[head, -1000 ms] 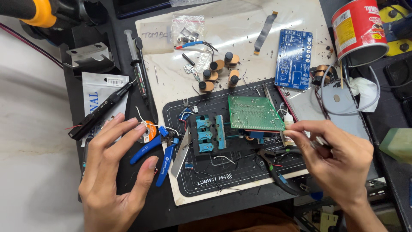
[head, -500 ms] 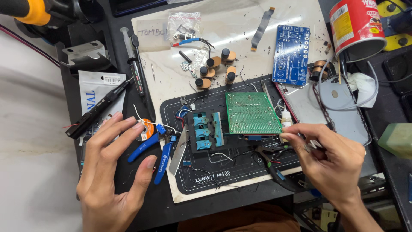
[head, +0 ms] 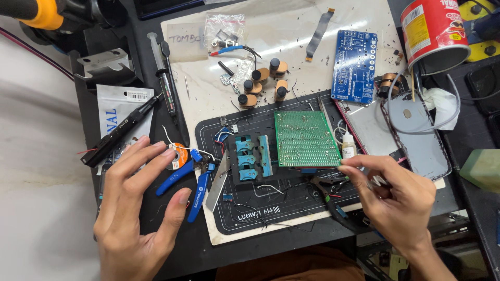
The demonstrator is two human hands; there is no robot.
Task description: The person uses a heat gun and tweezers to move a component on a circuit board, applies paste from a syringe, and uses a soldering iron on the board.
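head view: pliers (head: 333, 200) half hidden under right hand (head: 398, 205)

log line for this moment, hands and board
left hand: open, over blue cutters | right hand: fingertips at green board corner | board on black mat

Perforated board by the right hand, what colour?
Green perforated board, dotted with solder points; head view.

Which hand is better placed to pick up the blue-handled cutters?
Left. The left hand is spread open right beside the blue-handled cutters, while the right hand is pinched at the green circuit board's corner, farther away.
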